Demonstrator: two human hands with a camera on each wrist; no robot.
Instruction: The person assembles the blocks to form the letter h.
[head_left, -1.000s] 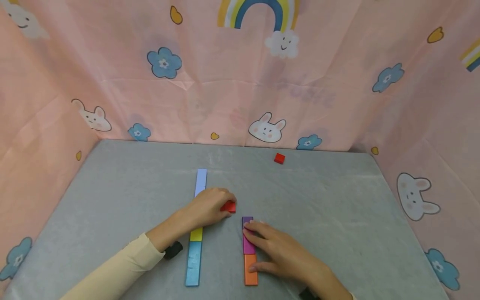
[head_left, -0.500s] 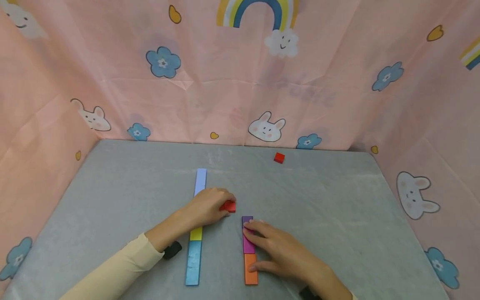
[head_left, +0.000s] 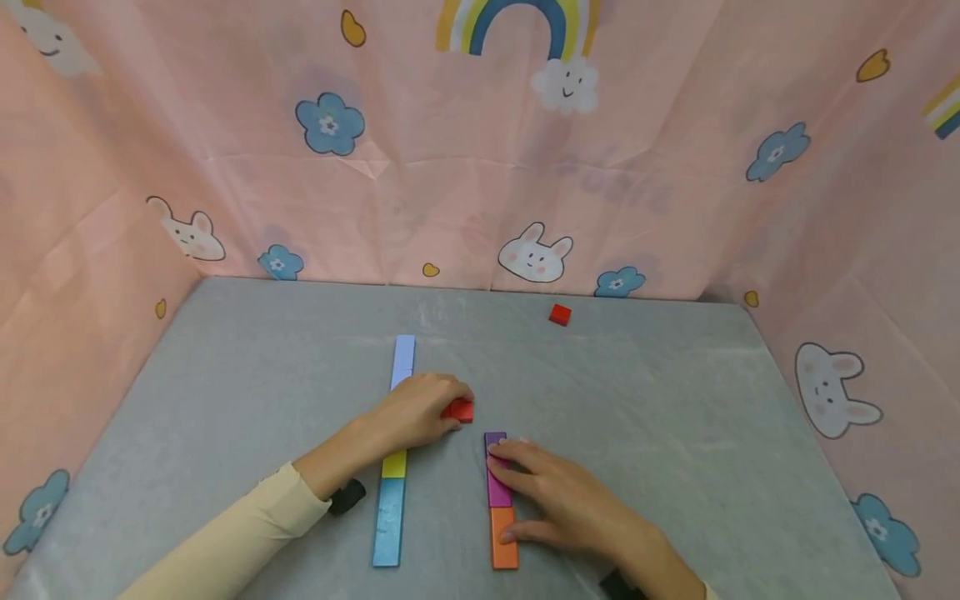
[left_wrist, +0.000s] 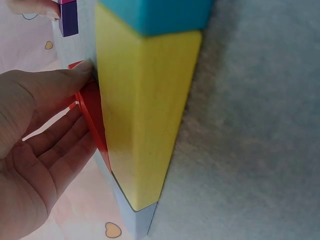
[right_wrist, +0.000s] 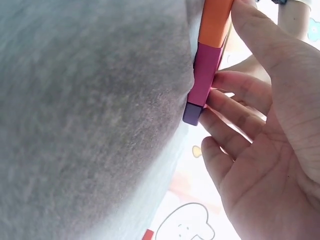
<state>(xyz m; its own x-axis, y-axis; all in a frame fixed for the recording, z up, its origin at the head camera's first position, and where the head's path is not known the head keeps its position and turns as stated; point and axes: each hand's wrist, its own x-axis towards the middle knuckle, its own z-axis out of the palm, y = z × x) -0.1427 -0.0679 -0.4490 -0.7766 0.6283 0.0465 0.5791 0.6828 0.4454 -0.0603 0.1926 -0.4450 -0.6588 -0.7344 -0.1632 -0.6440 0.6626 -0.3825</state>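
My left hand (head_left: 416, 410) reaches across a row of flat blocks and holds a red block (head_left: 461, 411) between thumb and fingers, just right of the row. That row has a lilac block (head_left: 402, 354) at the far end, a yellow block (left_wrist: 135, 110), and a light blue block (head_left: 387, 522) nearest me. My right hand (head_left: 573, 504) rests on a second, shorter row. Its fingertips touch the magenta block (right_wrist: 205, 75) and the purple block (head_left: 494, 438), with the thumb on the orange block (head_left: 502, 554). The left hand hides the middle of the longer row.
A small red block (head_left: 560, 314) lies near the table's back edge. Grey cloth covers the table (head_left: 660, 400). Pink printed fabric (head_left: 420, 208) stands behind and on both sides. Black straps (head_left: 347, 497) show at the wrists.
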